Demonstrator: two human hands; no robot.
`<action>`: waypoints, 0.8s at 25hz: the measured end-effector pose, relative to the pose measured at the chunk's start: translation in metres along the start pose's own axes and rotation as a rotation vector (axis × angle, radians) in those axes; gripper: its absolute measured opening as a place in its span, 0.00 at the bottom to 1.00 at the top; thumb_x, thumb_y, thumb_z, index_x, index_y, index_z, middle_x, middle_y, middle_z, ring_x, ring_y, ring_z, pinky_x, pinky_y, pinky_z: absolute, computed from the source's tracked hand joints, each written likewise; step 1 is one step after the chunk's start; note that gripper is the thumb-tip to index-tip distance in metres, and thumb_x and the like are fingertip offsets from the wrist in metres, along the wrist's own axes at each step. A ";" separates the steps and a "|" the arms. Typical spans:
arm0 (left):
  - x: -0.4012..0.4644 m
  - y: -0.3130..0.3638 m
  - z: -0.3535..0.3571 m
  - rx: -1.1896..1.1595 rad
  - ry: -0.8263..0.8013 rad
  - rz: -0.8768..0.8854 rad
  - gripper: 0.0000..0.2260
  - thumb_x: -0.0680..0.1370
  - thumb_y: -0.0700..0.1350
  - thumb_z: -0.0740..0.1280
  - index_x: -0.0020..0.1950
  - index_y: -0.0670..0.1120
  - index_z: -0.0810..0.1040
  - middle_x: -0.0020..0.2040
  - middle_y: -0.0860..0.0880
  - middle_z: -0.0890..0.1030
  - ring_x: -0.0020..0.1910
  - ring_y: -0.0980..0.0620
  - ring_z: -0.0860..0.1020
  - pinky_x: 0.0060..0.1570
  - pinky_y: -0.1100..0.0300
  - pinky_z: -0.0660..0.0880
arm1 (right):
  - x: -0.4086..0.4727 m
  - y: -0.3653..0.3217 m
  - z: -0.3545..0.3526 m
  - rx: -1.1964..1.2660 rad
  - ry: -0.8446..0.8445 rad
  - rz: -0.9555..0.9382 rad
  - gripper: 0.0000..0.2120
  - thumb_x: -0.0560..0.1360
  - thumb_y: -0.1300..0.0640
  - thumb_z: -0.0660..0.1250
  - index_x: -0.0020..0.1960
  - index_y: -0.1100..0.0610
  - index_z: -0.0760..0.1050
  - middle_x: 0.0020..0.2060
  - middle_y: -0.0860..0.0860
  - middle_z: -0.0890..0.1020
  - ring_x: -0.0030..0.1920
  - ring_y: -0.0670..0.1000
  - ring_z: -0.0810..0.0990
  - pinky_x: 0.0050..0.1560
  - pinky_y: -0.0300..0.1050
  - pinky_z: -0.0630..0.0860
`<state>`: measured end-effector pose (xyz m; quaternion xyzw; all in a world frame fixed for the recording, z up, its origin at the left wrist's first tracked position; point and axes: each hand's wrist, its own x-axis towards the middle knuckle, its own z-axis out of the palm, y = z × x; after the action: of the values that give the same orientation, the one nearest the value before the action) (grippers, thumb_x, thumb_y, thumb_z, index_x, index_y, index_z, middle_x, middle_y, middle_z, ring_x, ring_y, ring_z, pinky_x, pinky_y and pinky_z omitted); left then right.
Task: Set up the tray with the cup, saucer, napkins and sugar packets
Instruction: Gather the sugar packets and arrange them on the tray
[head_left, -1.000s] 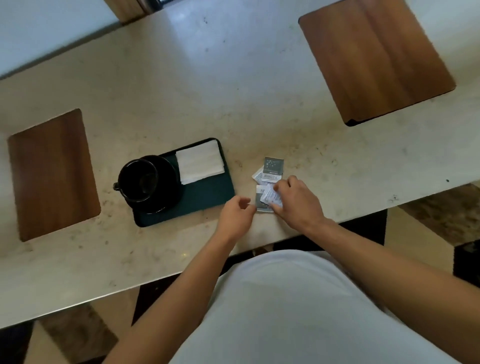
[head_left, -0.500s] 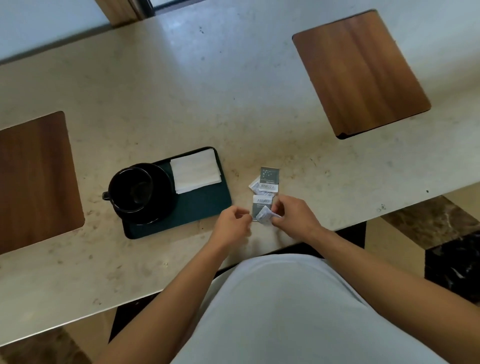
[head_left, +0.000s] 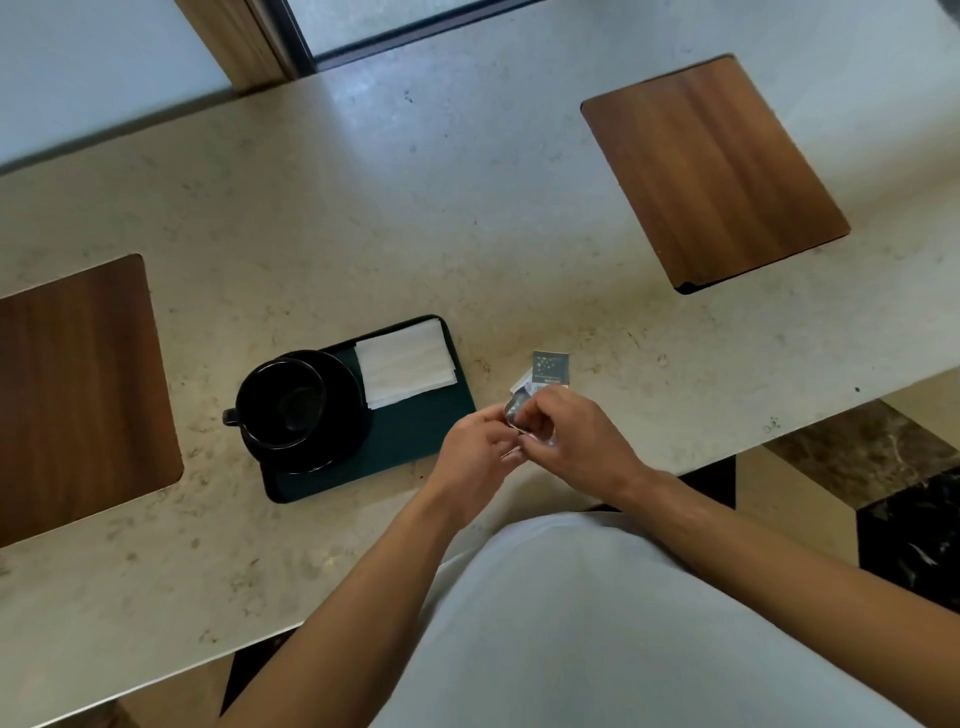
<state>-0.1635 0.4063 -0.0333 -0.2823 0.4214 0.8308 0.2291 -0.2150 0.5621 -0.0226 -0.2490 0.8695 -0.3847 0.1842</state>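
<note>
Fingers (head_left: 511, 415) of both my hands pinch sugar packets (head_left: 519, 404) above surface edge, just right of tray (head_left: 410, 441); more packets (head_left: 549, 370) lie beyond. Judged light, thin, crinkly, slippery: grip by edges, stack flat.

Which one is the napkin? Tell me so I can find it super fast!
Find the dark green tray near the front edge of the pale stone counter. The napkins lie on its far right corner, beside the black cup. They are the only white square stack on the tray.
</note>
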 end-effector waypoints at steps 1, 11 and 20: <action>0.000 0.001 0.000 0.003 0.010 0.003 0.16 0.73 0.31 0.60 0.55 0.36 0.83 0.51 0.38 0.83 0.54 0.42 0.83 0.54 0.53 0.80 | -0.001 -0.002 0.000 0.020 -0.020 -0.009 0.07 0.73 0.61 0.75 0.49 0.57 0.81 0.43 0.49 0.80 0.41 0.48 0.77 0.43 0.43 0.77; -0.013 -0.009 -0.004 -0.182 0.278 -0.015 0.11 0.83 0.38 0.65 0.61 0.32 0.77 0.51 0.34 0.84 0.47 0.42 0.85 0.46 0.53 0.84 | -0.010 0.003 0.003 0.148 -0.044 0.291 0.19 0.72 0.52 0.78 0.58 0.50 0.75 0.46 0.47 0.78 0.40 0.44 0.77 0.40 0.35 0.74; -0.018 -0.017 -0.016 -0.092 0.352 -0.021 0.07 0.81 0.36 0.67 0.57 0.37 0.80 0.54 0.37 0.85 0.53 0.41 0.84 0.53 0.48 0.82 | -0.008 0.007 0.011 0.404 -0.052 0.477 0.05 0.76 0.56 0.74 0.43 0.54 0.80 0.39 0.50 0.86 0.38 0.46 0.83 0.38 0.39 0.77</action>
<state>-0.1353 0.4001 -0.0386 -0.4378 0.4134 0.7847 0.1474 -0.2046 0.5644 -0.0340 -0.0058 0.8044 -0.4891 0.3372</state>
